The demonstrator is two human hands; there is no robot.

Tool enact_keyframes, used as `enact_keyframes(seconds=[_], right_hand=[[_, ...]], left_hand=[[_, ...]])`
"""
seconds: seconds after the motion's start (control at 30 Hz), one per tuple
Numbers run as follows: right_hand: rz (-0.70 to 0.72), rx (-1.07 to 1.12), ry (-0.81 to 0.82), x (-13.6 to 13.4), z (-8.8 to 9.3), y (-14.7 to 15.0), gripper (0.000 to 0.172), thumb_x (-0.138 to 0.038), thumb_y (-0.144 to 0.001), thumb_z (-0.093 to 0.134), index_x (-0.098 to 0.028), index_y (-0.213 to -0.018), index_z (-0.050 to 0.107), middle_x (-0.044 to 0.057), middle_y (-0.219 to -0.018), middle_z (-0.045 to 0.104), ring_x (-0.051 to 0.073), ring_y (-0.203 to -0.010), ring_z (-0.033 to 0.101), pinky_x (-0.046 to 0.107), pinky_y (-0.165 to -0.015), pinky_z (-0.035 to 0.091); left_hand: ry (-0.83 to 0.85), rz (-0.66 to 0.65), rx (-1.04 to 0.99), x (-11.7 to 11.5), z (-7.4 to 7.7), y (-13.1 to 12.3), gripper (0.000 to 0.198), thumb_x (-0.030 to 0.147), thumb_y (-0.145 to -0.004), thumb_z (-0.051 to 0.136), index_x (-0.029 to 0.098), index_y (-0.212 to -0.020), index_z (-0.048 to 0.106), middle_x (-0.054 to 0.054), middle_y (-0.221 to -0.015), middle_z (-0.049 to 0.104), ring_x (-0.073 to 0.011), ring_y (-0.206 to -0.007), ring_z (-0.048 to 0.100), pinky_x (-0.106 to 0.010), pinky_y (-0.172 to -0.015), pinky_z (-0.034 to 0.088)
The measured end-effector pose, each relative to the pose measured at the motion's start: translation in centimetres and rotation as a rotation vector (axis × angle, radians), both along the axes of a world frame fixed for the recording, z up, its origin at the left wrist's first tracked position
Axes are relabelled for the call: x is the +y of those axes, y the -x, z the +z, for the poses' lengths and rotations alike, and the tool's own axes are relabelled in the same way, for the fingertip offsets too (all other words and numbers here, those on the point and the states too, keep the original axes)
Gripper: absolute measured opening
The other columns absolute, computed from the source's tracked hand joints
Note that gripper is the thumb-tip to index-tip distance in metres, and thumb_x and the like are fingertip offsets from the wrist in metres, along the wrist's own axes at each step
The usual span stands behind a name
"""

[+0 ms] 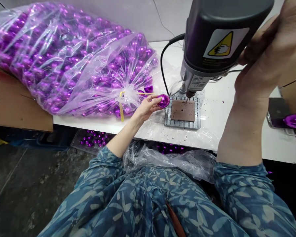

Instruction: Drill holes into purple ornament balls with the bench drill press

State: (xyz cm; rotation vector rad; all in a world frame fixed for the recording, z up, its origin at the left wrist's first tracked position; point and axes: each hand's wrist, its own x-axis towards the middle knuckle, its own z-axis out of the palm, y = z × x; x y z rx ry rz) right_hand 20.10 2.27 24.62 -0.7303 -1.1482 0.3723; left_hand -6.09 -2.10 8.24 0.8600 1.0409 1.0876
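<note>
Purple bauble [163, 101] pinched right there in the left hand [146, 108]! The fingertips [156, 99] close around it, the hand narrow, and the shiny ball sits at the end of the fingers, just left of the drill bit [187, 94], not touching it, hovering near the far left corner of a metal grid jig [168, 121] with a brown pad [183, 110] on it. Over on the right, the right hand [263, 56] is wrapped against the dark housing of a bench drill [219, 33], palm pressed to its side, fingers mostly hidden behind it. Far left, a huge clear plastic bag [64, 62] bulges with more purple baubles, tied off with yellow tape [121, 105]. Dark specks dot the white table [219, 108] around the jig. Below the near edge, a clear tray [91, 140] holds more purple baubles, and plastic sheeting [167, 161] lies over the person's blue patterned lap [138, 200].
</note>
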Motion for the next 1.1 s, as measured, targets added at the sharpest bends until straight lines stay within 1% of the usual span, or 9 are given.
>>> enact_keyframes(seconds=[0.07,0.13,0.3,0.43,0.5,0.73,0.83,1.0,1.1], right_hand=[[0.038,0.010,-0.055,0.1,0.0,0.0,0.078,-0.092,-0.059,0.058,-0.026,-0.065,0.017,-0.006,-0.056,0.019,0.005,-0.045,0.038,0.030,-0.047,0.022],[0.065,0.012,-0.068,-0.1,0.2,0.1,0.078,-0.091,-0.058,0.058,-0.025,-0.067,0.016,-0.007,-0.055,0.018,0.004,-0.044,0.037,0.028,-0.045,0.021],[0.072,-0.028,-0.041,-1.2,0.7,0.7,0.073,-0.077,-0.071,0.065,-0.021,-0.068,0.017,-0.007,-0.052,0.018,-0.001,-0.043,0.034,0.020,-0.043,0.021],[0.097,-0.017,-0.059,-1.5,0.9,0.8,0.076,-0.079,-0.065,0.063,-0.020,-0.069,0.017,-0.007,-0.052,0.017,-0.002,-0.042,0.034,0.017,-0.042,0.023],[0.087,-0.021,-0.049,-1.4,0.8,0.8,0.076,-0.080,-0.062,0.062,-0.020,-0.069,0.017,-0.007,-0.053,0.017,-0.002,-0.042,0.033,0.017,-0.041,0.023],[0.048,-0.052,-0.051,-1.2,0.6,0.7,0.069,-0.082,-0.066,0.057,-0.020,-0.068,0.026,-0.007,-0.051,0.017,0.000,-0.043,0.039,0.016,-0.042,0.023],[0.047,-0.025,-0.034,-1.6,0.8,0.9,0.066,-0.080,-0.064,0.058,-0.021,-0.069,0.030,-0.009,-0.051,0.024,0.000,-0.043,0.037,0.017,-0.042,0.024],[0.046,-0.042,-0.008,-1.8,0.7,1.0,0.071,-0.081,-0.064,0.058,-0.021,-0.069,0.021,-0.007,-0.051,0.026,0.001,-0.045,0.039,0.017,-0.044,0.027],[0.045,-0.041,-0.009,-1.7,0.7,0.9,0.072,-0.084,-0.062,0.057,-0.021,-0.069,0.024,-0.007,-0.052,0.026,0.001,-0.045,0.039,0.018,-0.045,0.027]], left_hand=[[-0.040,-0.006,-0.002,-1.0,-1.1,-1.4,0.054,0.032,-0.071,0.104,0.020,-0.112,0.070,-0.006,-0.109,0.083,-0.0205,-0.104,0.080,-0.045,-0.110,0.063],[-0.101,-0.005,0.011,-1.2,-2.1,-2.9,0.060,0.027,-0.069,0.105,0.020,-0.118,0.071,-0.006,-0.114,0.083,-0.0220,-0.113,0.080,-0.047,-0.118,0.059],[-0.183,-0.057,0.037,0.6,-4.0,-5.8,0.060,0.029,-0.073,0.101,0.021,-0.125,0.072,-0.009,-0.122,0.083,-0.0243,-0.121,0.078,-0.051,-0.123,0.055],[-0.228,-0.065,0.081,1.9,-4.9,-6.6,0.061,0.034,-0.074,0.101,0.021,-0.125,0.070,-0.008,-0.116,0.083,-0.0249,-0.118,0.078,-0.052,-0.121,0.057],[-0.249,-0.087,0.119,2.1,-5.2,-6.7,0.062,0.035,-0.075,0.100,0.021,-0.126,0.069,-0.009,-0.118,0.083,-0.0254,-0.119,0.078,-0.052,-0.120,0.057],[-0.308,-0.158,0.221,2.4,-5.4,-7.1,0.063,0.033,-0.076,0.100,0.021,-0.128,0.067,-0.012,-0.134,0.079,-0.0284,-0.126,0.077,-0.053,-0.119,0.059],[-0.352,-0.168,0.253,2.5,-5.6,-7.3,0.062,0.030,-0.075,0.099,0.021,-0.127,0.068,-0.013,-0.138,0.077,-0.0301,-0.130,0.076,-0.053,-0.120,0.059],[-0.476,-0.220,0.320,1.8,-6.0,-7.8,0.063,0.028,-0.075,0.097,0.021,-0.131,0.067,-0.015,-0.142,0.074,-0.0328,-0.135,0.073,-0.056,-0.126,0.056],[-0.532,-0.234,0.356,1.1,-6.1,-8.2,0.062,0.026,-0.079,0.093,0.021,-0.135,0.066,-0.015,-0.144,0.073,-0.0331,-0.138,0.071,-0.058,-0.129,0.053]])
